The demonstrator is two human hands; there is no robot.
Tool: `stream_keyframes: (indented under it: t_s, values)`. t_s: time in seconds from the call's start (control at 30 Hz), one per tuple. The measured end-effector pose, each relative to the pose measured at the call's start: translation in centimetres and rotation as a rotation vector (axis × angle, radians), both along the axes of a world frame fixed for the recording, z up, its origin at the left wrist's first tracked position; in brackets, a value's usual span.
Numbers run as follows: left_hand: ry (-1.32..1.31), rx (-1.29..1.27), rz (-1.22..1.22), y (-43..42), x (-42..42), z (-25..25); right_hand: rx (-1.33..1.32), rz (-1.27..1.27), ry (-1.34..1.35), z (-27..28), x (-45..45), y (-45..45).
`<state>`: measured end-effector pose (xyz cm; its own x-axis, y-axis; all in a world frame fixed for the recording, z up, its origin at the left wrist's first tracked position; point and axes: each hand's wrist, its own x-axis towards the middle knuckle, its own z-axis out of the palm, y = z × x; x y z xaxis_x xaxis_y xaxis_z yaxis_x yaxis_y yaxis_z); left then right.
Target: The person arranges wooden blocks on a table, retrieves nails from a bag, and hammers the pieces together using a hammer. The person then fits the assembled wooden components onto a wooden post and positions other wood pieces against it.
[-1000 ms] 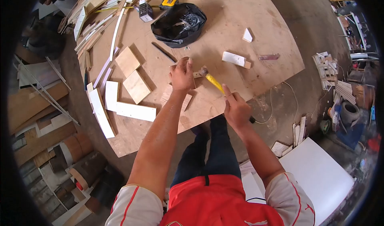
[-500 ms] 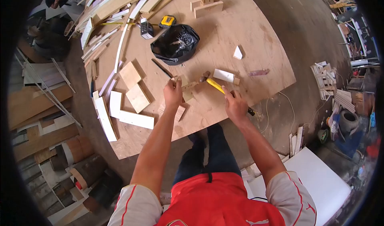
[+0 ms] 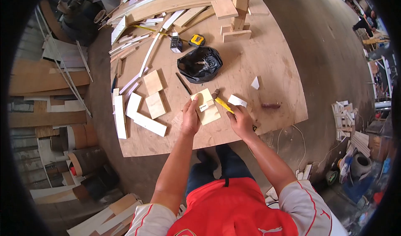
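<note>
In the head view my left hand (image 3: 190, 118) grips the left edge of a pale wooden piece (image 3: 210, 115), thumb on top. The piece looks made of flat square blocks with a small strip across the middle; how they are joined I cannot make out. My right hand (image 3: 241, 122) is wrapped round the yellow handle of a hammer (image 3: 224, 104). The hammer's dark head lies close to the wooden piece's right upper edge. Just beyond my right hand rests a white-faced wood block (image 3: 237, 101). A thin black rod-like thing (image 3: 183, 83) lies above my left hand.
A black plastic-lined bowl (image 3: 200, 64) stands mid-table, near a yellow tape measure (image 3: 196, 40) and a dark battery-like block (image 3: 176, 44). Two square wooden blocks (image 3: 156, 105) and white boards (image 3: 120, 117) lie left. Wood strips heap at the far left; an upright post (image 3: 241, 8) stands at the back.
My left hand has shifted its hold, and the wooden piece now shows its broad face upward. The hammer stays in my right hand. The whole view has shifted with my head.
</note>
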<state>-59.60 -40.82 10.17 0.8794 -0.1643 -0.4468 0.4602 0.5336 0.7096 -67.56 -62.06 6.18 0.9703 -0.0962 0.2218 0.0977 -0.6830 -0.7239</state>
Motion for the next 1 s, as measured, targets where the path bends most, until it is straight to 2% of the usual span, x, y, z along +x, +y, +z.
stream_keyframes:
  t_s: [0.1,0.2,0.33,0.43,0.47,0.53,0.57,0.63,0.67,0.7,0.8,1.0]
  values:
    - [0.031,-0.003,-0.037,-1.3,-1.4,2.7,0.350,0.063,-0.113,6.8,0.5,-0.3]
    - [0.005,0.014,-0.119,-2.3,-3.0,4.8,0.417,0.212,-0.074,12.9,0.0,-0.9]
    - [-0.020,0.110,-0.109,-3.8,-6.2,6.5,0.424,0.272,-0.116,15.0,-1.8,-1.4]
    - [0.002,0.024,-0.050,-5.2,-9.4,7.9,0.462,0.286,-0.171,14.9,-4.1,-2.9]
    - [0.002,-0.093,-0.087,-5.4,-10.4,6.8,0.494,0.275,-0.166,14.9,-5.1,-3.5]
    - [-0.029,-0.209,-0.069,-7.2,-13.3,9.0,0.683,0.256,-0.106,14.7,-7.1,-4.5]
    - [-0.083,-0.194,-0.124,-7.3,-14.8,8.2,0.745,0.245,-0.054,15.1,-8.2,-5.3]
    - [-0.221,-0.152,-0.068,-9.3,-18.6,9.5,0.853,0.224,0.049,17.2,-10.1,-6.7]
    - [-0.299,-0.127,-0.039,-10.5,-20.2,10.4,0.866,0.218,0.081,18.2,-10.9,-7.3]
    - [-0.443,0.009,-0.035,-11.5,-21.5,11.3,0.882,0.209,0.113,19.0,-11.7,-8.0]
    - [-0.607,0.077,-0.031,-13.7,-23.6,12.0,0.930,0.223,0.173,20.6,-13.5,-10.2]
    - [-0.666,0.030,-0.052,-19.1,-22.6,13.3,1.102,0.262,0.249,22.4,-13.5,-16.7]
